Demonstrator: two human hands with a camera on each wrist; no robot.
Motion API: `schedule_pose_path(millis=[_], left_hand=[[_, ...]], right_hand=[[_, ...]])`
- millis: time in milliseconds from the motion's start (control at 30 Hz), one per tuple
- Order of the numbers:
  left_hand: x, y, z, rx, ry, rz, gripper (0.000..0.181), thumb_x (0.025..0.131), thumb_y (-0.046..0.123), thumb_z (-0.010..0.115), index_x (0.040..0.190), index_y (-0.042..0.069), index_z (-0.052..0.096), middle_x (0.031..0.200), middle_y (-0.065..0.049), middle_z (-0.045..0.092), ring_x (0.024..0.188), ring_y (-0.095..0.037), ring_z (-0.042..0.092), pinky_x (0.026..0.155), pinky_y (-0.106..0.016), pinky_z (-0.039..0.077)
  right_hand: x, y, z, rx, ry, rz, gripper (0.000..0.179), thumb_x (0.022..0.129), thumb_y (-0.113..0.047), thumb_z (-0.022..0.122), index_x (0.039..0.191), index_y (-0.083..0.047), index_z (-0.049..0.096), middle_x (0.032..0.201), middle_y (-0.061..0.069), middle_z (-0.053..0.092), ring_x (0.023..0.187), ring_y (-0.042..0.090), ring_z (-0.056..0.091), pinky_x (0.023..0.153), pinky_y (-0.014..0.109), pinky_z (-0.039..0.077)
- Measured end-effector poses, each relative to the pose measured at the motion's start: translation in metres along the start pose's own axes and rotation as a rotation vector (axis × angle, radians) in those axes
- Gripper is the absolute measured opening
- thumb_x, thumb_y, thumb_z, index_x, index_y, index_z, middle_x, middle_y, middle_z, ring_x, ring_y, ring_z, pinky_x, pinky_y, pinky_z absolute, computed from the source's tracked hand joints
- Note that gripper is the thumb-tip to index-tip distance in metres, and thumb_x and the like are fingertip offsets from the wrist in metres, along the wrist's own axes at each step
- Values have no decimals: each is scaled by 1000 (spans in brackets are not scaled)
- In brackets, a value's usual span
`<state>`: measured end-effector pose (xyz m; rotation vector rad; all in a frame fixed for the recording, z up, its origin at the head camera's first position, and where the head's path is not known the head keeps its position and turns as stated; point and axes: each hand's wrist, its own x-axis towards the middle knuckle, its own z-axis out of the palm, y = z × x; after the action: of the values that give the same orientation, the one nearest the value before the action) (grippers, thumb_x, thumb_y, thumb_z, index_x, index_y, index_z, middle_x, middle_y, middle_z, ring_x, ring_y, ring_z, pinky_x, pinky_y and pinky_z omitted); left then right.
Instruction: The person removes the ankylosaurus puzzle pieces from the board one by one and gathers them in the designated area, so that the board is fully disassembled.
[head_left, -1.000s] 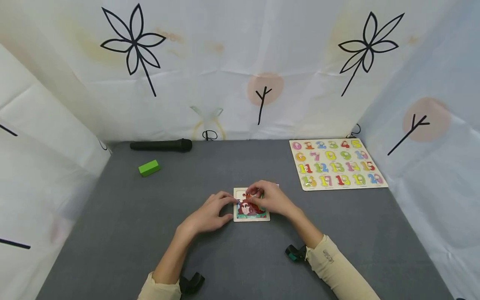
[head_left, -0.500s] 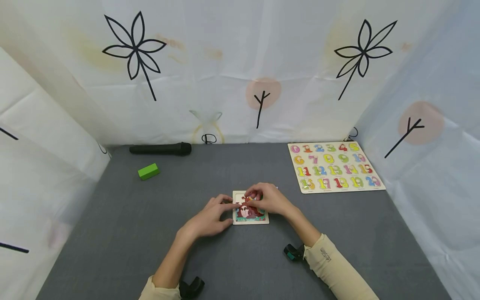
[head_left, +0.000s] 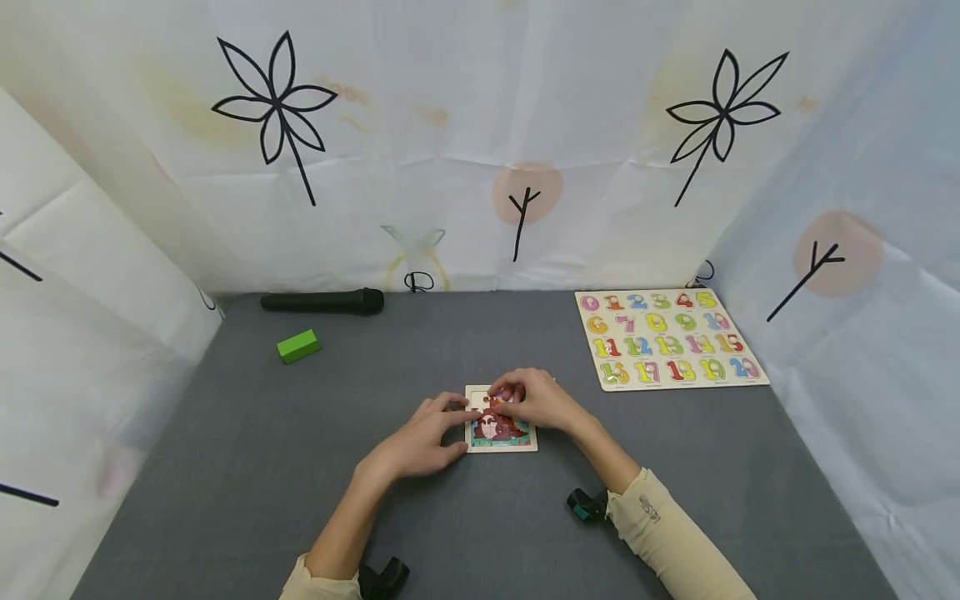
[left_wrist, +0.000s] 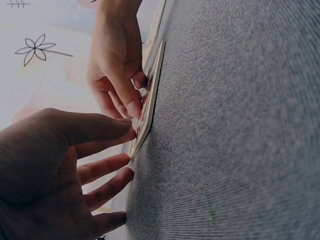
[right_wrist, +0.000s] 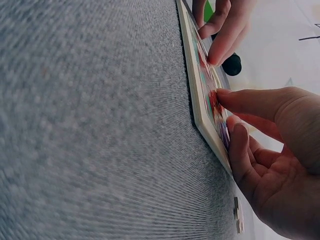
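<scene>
A small square jigsaw puzzle (head_left: 501,448) with a pale wooden rim lies flat on the grey table, its picture showing a face with red-brown hair. My left hand (head_left: 422,437) rests at the puzzle's left side, fingers loosely spread, its index fingertip over the picture and the thumb by the lower left corner. From the right, my right hand (head_left: 542,402) reaches over the upper part, thumb and fingers pinching a small puzzle piece (head_left: 496,401) right at the picture. The hand hides most of this piece. In the right wrist view, the thumb tip meets the picture's surface.
A loose pale piece (right_wrist: 238,215) lies on the table beyond the puzzle, near my right hand. A number board (head_left: 671,340) lies at the back right. At the back left are a black microphone (head_left: 322,302) and a green block (head_left: 298,346). White cloth walls (head_left: 450,125) enclose the table.
My left index finger has shifted slightly further over the picture. The right hand stays at the upper part of the puzzle with small finger movements. The head view has tilted slightly.
</scene>
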<state>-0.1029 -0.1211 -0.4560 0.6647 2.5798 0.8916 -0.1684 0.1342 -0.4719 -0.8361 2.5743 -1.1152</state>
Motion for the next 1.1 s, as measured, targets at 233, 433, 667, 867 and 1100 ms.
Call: schedule_pose_path(millis=[233, 433, 667, 867, 1100], left_hand=[[0, -1, 0, 8, 5, 15, 48, 102, 12, 72, 149, 14, 67, 159, -15, 52, 138, -38, 50, 113, -66, 46], [0, -3, 1, 3, 2, 9, 47, 102, 12, 71, 149, 16, 68, 160, -15, 51, 139, -38, 50, 114, -65, 45], [1, -3, 1, -3, 0, 10, 45, 103, 13, 71, 147, 16, 70, 160, -15, 51, 140, -38, 49, 115, -65, 45], [1, -2, 1, 2, 6, 11, 44, 102, 12, 71, 146, 17, 71, 159, -14, 52, 139, -38, 49, 114, -65, 46], [1, -1, 1, 3, 10, 7, 44, 101, 11, 71, 145, 17, 71, 159, -14, 52, 137, -38, 50, 113, -65, 46]], right_hand=[[1, 0, 0, 11, -5, -6, 23, 96, -16, 83, 116, -7, 81, 87, 3, 71, 68, 4, 54, 64, 20, 44], [2, 0, 0, 25, -18, -2, 23, 96, -17, 83, 117, -7, 81, 87, 3, 71, 68, 3, 54, 65, 20, 45], [3, 3, 0, 18, -34, -7, 25, 97, -18, 83, 119, -8, 81, 86, 3, 69, 65, 2, 51, 62, 22, 44], [3, 0, -3, -11, -59, 4, 26, 98, -19, 81, 122, -10, 81, 88, 2, 68, 66, 4, 48, 63, 21, 41], [3, -1, -3, -53, -74, -16, 26, 100, -19, 78, 125, -11, 81, 93, 3, 68, 75, 5, 47, 67, 22, 40]])
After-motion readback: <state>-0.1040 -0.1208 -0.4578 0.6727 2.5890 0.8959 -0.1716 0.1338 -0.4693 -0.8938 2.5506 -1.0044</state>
